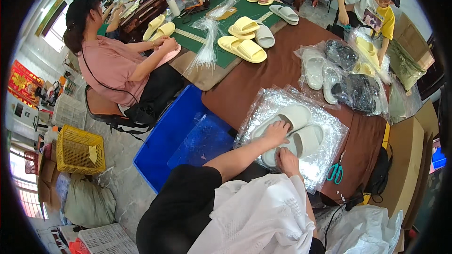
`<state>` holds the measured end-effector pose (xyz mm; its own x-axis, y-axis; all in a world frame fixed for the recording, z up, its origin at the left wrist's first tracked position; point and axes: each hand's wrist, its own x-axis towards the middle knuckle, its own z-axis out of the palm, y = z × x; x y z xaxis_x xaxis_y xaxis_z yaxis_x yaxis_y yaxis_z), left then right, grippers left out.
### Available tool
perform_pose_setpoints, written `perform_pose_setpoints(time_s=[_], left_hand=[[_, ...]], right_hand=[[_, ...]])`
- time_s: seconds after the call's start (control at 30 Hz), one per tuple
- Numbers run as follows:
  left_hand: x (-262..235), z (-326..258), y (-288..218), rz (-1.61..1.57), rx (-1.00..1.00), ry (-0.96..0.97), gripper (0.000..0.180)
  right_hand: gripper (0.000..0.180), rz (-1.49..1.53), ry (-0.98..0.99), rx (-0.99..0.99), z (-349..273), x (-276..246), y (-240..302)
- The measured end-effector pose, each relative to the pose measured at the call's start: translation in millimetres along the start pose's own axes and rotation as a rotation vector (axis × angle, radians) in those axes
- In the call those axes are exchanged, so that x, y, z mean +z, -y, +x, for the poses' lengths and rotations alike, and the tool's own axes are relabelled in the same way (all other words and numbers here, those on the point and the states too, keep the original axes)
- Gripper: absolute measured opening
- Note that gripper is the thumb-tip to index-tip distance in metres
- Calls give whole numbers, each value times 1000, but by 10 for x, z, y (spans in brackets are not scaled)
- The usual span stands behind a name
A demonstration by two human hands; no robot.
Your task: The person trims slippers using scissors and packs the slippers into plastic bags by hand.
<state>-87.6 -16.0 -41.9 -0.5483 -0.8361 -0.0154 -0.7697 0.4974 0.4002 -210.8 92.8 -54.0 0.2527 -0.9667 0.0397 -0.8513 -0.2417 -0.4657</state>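
A pair of pale grey slide slippers lies on a stack of clear plastic bags [333, 136] at the near edge of the brown table. My left hand [277, 133] reaches over the left slipper [295, 115], its fingers bent onto the footbed just behind the strap. At the heel end of the right slipper [309, 140], my right hand [287, 161] is closed, thumb and fingers against the slipper's edge. The undersides of both slippers are hidden.
Teal scissors [335, 173] lie right of the bags. Bagged slippers [325, 73] pile up at the far right of the table [282, 73]; loose yellow slippers [242, 49] sit beyond. A blue bin [162, 127] stands at left. Several people work around the table.
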Motion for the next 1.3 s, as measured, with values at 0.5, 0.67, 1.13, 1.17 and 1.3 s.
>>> perform_pose_setpoints(time_s=[0.5, 0.67, 1.13, 1.17, 1.3], left_hand=[[121, 70, -103, -39, 12, 81, 64], [469, 193, 384, -83, 90, 26, 67], [211, 146, 104, -27, 158, 27, 62], [226, 146, 100, -24, 159, 30, 62], [174, 127, 178, -20, 150, 17, 63]], right_hand=[[14, 221, -129, -51, -215, -91, -115], [14, 726, -481, 327, -364, -216, -196], [17, 1243, -1863, 942, -2624, -460, -1591], [18, 1368, -1925, 935, -2691, -426, -1681], [18, 1312, -1888, 1071, -2637, -309, -1872]])
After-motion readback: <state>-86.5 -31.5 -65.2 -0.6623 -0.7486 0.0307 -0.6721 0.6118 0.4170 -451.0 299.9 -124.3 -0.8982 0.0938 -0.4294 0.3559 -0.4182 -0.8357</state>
